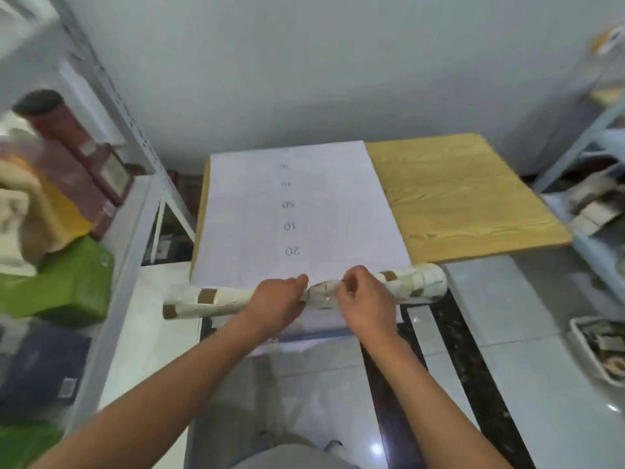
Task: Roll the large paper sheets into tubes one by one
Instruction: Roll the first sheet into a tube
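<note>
A large white paper sheet [297,204] with printed numbers lies flat on the wooden table [456,198], its near edge hanging over the table's front. Across that near edge lies a long white tube [416,282] patched with brown tape, reaching past the sheet on both sides. My left hand [279,302] grips the tube near its middle from the left. My right hand [363,299] is just right of it, with its fingers curled and pinching at the tube's middle where a piece of clear tape seems to sit.
A grey metal shelf [135,211] stands at the left with a green box [67,282], bags and a dark red tube. At the right is a light blue rack [581,157] with clutter and a white tray [588,360] on the tiled floor.
</note>
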